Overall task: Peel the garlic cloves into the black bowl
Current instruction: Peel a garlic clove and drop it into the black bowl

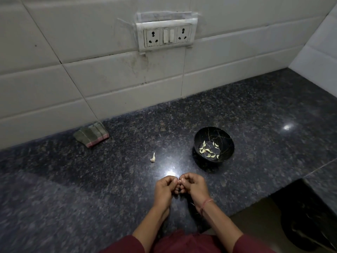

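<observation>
Near the front edge of the granite countertop (91,179), meets fingertips (176,181) to fingertips: left hand (165,189) and right hand (193,187) both curled, thumbs and forefingers pinching something too small and too hidden to name, presumably a garlic clove mid-peel. Keeps the work low and close to the body, likely for nail leverage and so the skins fall on the stone.

Sets the black bowl (230,143) ahead and right of the right hand, within easy reach, with peeled cloves (207,151) scattered on its floor. Leaves one unpeeled clove (152,158) ahead and left, well apart from the bowl. Tucks a folded cloth (92,134) against the tiled wall at the back left, under a socket panel (166,34) set higher up.

Has an open path from hands to bowl. Drops away at the cut-out edge (255,200) just right of the right wrist, so calls for care with strays there.
</observation>
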